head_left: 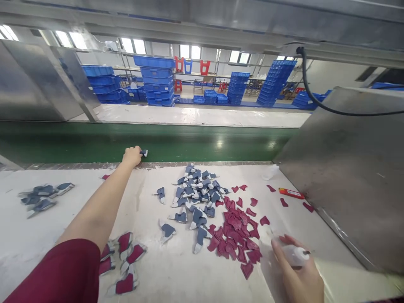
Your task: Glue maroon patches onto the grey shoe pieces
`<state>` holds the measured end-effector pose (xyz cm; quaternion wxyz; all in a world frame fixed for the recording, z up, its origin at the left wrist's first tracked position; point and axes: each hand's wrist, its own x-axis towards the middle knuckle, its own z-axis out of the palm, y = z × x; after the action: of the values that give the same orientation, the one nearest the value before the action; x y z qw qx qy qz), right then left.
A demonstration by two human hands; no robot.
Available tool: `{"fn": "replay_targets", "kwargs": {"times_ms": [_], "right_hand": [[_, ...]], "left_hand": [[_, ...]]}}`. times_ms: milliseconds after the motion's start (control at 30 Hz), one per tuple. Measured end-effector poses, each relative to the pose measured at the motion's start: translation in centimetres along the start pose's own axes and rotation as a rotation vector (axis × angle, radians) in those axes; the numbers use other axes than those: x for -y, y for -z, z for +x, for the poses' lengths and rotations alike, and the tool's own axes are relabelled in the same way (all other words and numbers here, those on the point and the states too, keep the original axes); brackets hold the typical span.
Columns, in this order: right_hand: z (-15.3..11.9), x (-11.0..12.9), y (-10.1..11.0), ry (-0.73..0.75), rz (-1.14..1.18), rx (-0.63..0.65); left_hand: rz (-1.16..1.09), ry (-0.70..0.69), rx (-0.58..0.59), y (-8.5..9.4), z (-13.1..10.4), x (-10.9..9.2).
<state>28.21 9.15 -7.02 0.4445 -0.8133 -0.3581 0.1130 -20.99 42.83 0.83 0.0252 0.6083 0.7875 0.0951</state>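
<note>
Bottle (294,255) in right grip (304,281), blue-grey piece (144,153) in left grip (132,157)

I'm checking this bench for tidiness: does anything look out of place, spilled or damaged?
A few strays: one small maroon piece lies beside the left forearm, well away from the maroon heap, and some loose scraps are scattered towards the metal panel. I see no clear spill or damage.
</note>
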Motion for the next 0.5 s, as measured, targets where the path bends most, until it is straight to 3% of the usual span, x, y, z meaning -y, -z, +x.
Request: {"fn": "replay_targets", "kwargs": {"times_ms": [133, 233, 367, 500], "right_hand": [[-0.6, 0.6, -0.1, -0.098, 0.153, -0.002], [-1.0, 0.8, 0.1, -0.103, 0.234, -0.033], [-1.6, 0.8, 0.3, -0.093, 0.367, -0.078], [-2.1, 0.8, 0.5, -0.075, 0.587, -0.180]], "left_hand": [[-0.053, -0.075, 0.018, 1.8, -3.1, -1.6], [-0.124, -0.212, 0.026, 3.6, -8.2, -2.9], [-0.205, -0.400, 0.049, 5.1, -18.5, -3.5], [-0.392, -0.538, 0.136, 3.5, -29.7, -3.3]]}}
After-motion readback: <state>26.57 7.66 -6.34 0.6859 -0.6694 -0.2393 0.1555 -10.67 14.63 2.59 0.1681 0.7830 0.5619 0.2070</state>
